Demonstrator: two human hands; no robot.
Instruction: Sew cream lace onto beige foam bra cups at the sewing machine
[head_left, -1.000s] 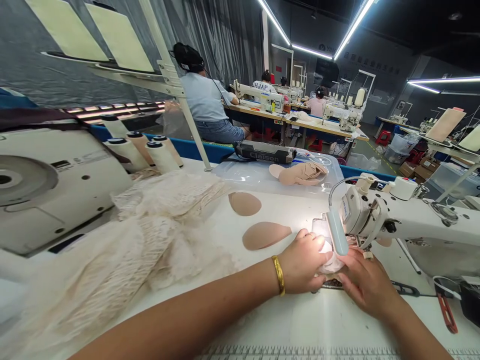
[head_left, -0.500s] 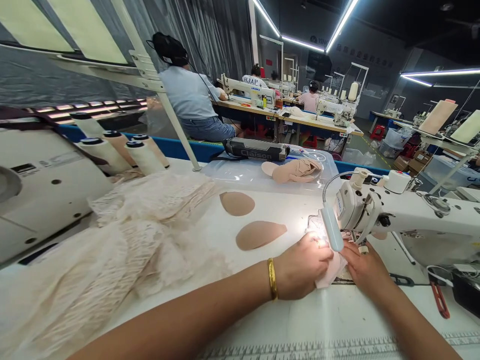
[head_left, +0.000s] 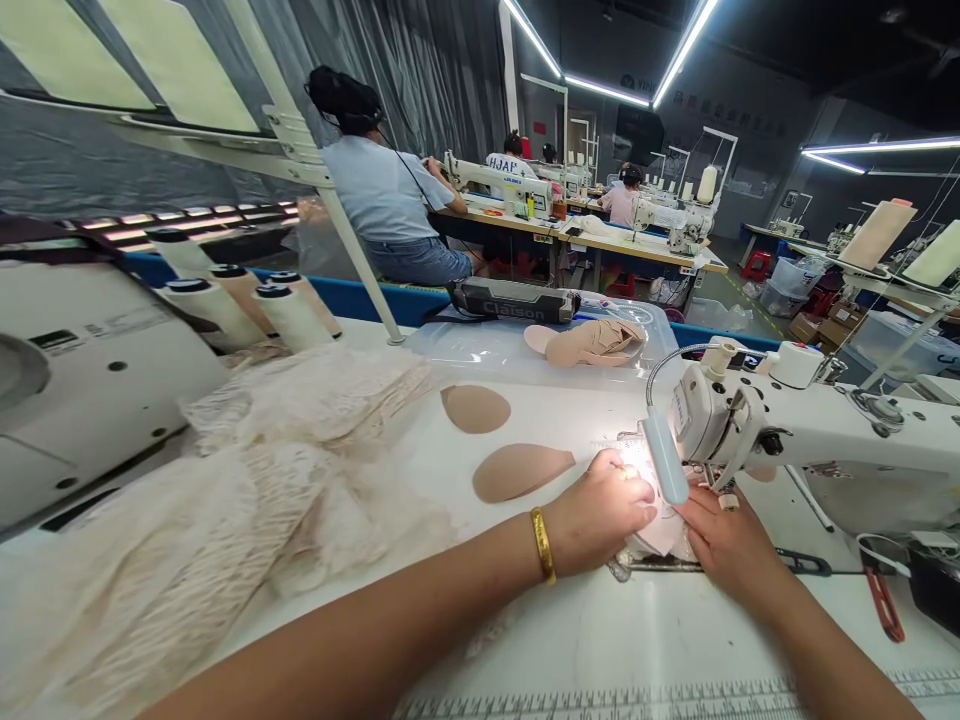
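Note:
My left hand (head_left: 600, 515), a gold bangle on its wrist, has its fingers curled down onto a small pale pink fabric piece (head_left: 664, 535) under the needle of the white sewing machine (head_left: 810, 430). My right hand (head_left: 724, 545) lies on the same piece from the near right, fingers pressed together on it. The machine's lamp (head_left: 664, 465) shines on both hands and hides the needle area. Two tan foam cups (head_left: 521, 470) lie on the table just left of my left hand.
A heap of cream lace (head_left: 247, 480) covers the table's left. Thread cones (head_left: 225, 300) and a second machine (head_left: 75, 350) stand at far left. A clear bin lid (head_left: 510, 350) holds more tan cups. Red-handled snips (head_left: 881, 600) lie at right. Other people sew at benches behind.
Both hands have kept hold of the pink piece and shifted it slightly under the needle; it now lies flatter on the plate. The view has tilted a little.

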